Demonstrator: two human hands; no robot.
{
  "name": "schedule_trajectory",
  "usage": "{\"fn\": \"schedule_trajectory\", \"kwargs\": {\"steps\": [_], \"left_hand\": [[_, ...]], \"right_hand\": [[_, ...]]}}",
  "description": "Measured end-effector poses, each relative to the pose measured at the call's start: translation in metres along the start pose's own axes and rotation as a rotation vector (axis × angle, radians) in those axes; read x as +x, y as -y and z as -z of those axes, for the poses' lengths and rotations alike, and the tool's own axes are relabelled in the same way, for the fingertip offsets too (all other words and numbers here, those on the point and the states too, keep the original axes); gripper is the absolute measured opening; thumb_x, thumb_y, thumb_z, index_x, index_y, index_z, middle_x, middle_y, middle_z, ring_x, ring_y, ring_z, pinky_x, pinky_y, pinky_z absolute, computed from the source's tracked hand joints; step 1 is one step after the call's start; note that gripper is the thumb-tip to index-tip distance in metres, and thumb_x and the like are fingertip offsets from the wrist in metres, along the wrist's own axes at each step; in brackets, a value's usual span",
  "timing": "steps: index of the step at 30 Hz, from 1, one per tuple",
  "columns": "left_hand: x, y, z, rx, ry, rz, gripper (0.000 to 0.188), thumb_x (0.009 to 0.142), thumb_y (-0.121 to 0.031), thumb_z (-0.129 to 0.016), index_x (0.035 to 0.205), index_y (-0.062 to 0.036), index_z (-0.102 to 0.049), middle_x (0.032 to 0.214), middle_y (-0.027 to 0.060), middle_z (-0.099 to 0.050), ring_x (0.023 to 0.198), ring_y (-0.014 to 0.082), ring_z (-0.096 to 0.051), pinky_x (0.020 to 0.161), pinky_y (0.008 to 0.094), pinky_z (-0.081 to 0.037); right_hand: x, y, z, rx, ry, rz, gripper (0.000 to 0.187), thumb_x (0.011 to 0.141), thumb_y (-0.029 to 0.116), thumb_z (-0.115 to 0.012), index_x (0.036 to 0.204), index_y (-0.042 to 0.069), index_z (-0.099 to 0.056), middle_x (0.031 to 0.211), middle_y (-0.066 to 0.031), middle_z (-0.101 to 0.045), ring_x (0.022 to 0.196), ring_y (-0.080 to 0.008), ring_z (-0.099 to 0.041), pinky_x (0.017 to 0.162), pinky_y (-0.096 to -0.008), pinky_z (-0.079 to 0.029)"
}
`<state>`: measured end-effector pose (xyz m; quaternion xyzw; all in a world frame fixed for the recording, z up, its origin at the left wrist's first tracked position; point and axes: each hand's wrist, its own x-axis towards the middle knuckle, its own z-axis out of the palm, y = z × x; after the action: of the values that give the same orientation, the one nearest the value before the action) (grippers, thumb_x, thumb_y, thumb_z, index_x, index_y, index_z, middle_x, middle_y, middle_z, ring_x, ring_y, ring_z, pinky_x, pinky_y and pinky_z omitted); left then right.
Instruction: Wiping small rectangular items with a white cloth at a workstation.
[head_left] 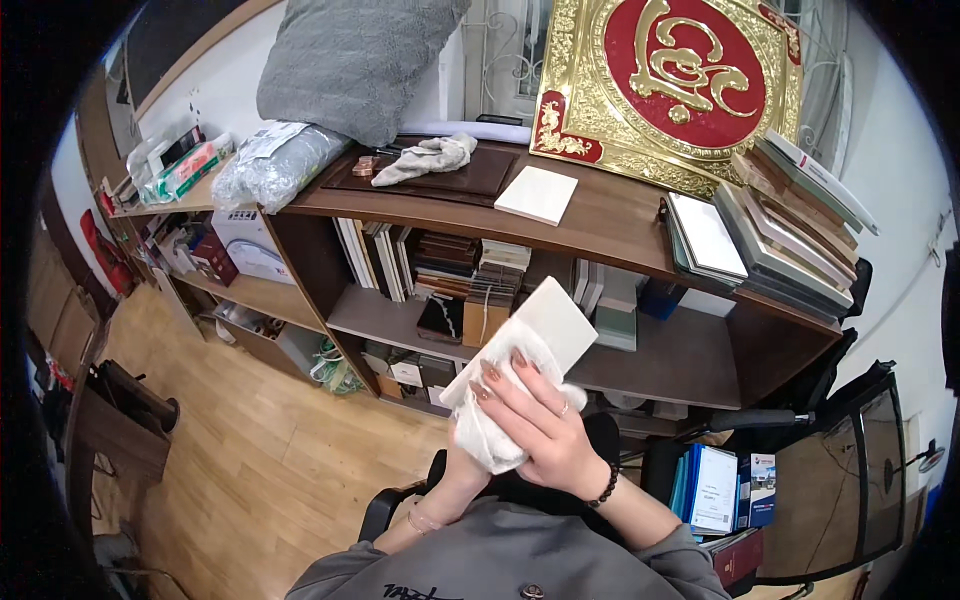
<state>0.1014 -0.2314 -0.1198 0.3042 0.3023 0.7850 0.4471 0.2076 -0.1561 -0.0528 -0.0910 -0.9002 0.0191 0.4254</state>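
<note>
A flat white rectangular panel (557,322) is held up in front of me, tilted, its far corner pointing away toward the shelves. My left hand (464,468) grips its near end from below; the cloth and panel hide most of those fingers. Over the panel's near half lies a crumpled white cloth (484,432). My right hand (548,432) presses this cloth onto the panel's face, fingers bent over it. A similar white panel (537,195) lies flat on the shelf top beyond, beside a dark brown board (485,178) with a rumpled grey cloth (432,159) on it.
The low brown bookcase (620,240) spans the view ahead, with sample boards inside. A gold-and-red framed plaque (690,70) leans at the back. Stacked panels (790,250) stand to its right. At left are a grey cushion (350,70) and a plastic-wrapped bundle (275,165). A chair (820,480) holds folders.
</note>
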Motion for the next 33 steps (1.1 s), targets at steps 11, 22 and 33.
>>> {"fn": "schedule_trajectory", "kwargs": {"steps": [11,22,33], "left_hand": [[0.001,-0.003,0.021,0.519,0.234,-0.265,0.025,0.081,0.000,-0.060,0.105,0.0026,-0.061,0.091,0.0108,-0.066,0.082,0.0153,-0.063,0.071,0.0254,-0.048],[0.011,-0.025,0.007,1.091,0.235,-0.649,0.035,0.078,0.005,-0.057,0.113,0.0037,-0.056,0.098,0.0171,-0.065,0.070,0.0224,-0.066,0.063,0.0280,-0.050],[0.013,0.006,0.032,0.180,-0.019,0.105,0.031,0.075,0.003,-0.059,0.106,0.0040,-0.059,0.092,0.0156,-0.066,0.074,0.0269,-0.066,0.063,0.0277,-0.050]], "right_hand": [[0.001,-0.001,0.020,0.123,-0.104,0.143,0.039,0.073,0.013,-0.064,0.111,0.004,-0.060,0.127,-0.0129,-0.051,0.124,-0.0358,-0.040,0.102,-0.0449,-0.034],[0.006,-0.002,0.017,0.035,-0.098,0.019,0.035,0.071,0.010,-0.064,0.105,0.002,-0.061,0.120,-0.0158,-0.055,0.118,-0.0371,-0.046,0.099,-0.0457,-0.036],[0.000,0.008,0.018,0.190,0.031,0.046,0.037,0.068,0.003,-0.060,0.105,0.001,-0.061,0.119,-0.0146,-0.057,0.118,-0.0350,-0.047,0.100,-0.0461,-0.035]]}}
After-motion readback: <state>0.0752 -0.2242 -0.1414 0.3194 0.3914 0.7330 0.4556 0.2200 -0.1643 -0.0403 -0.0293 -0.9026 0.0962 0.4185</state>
